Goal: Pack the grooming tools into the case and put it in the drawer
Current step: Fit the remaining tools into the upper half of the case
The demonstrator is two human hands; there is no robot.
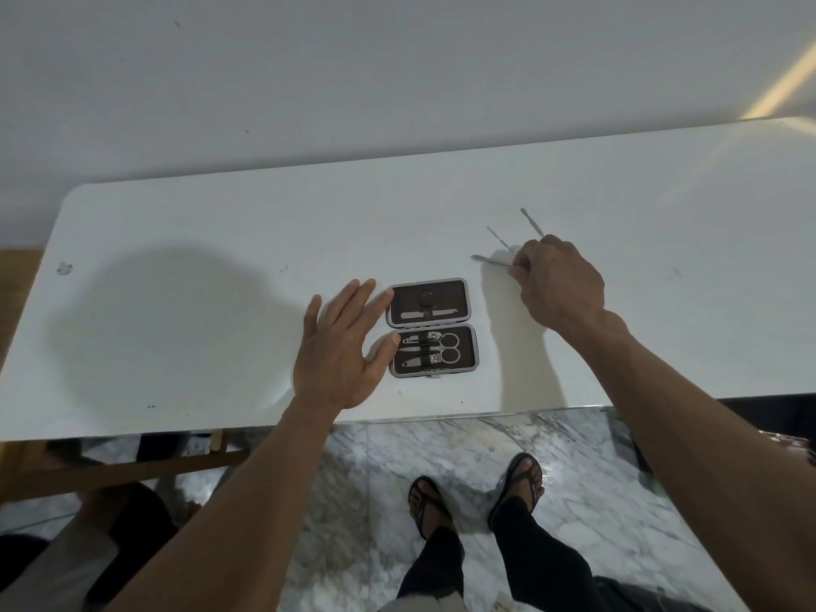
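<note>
I observe the right hand [557,284] with its fingers curled closed around the near ends of thin silver metal grooming tools; three slender tips fan out past the knuckles: a spoon-ended pick [531,221], a fine probe [499,237] and a flat-ended pusher [488,259]. I cannot tell whether each of the three is held or only lies under the fingers. The left hand [338,348] lies flat and spread, holding nothing, its index fingertip and thumb touching the left edge of the small grey-rimmed, brown-lined case [432,327]. The case lies opened flat near the front edge of the white tabletop [198,267]. Its far half carries a silver nail file [428,313]; its near half carries small scissors [443,348] and two clippers [417,359] under straps. The hand with the loose tools is just beyond and right of the case.
</note>
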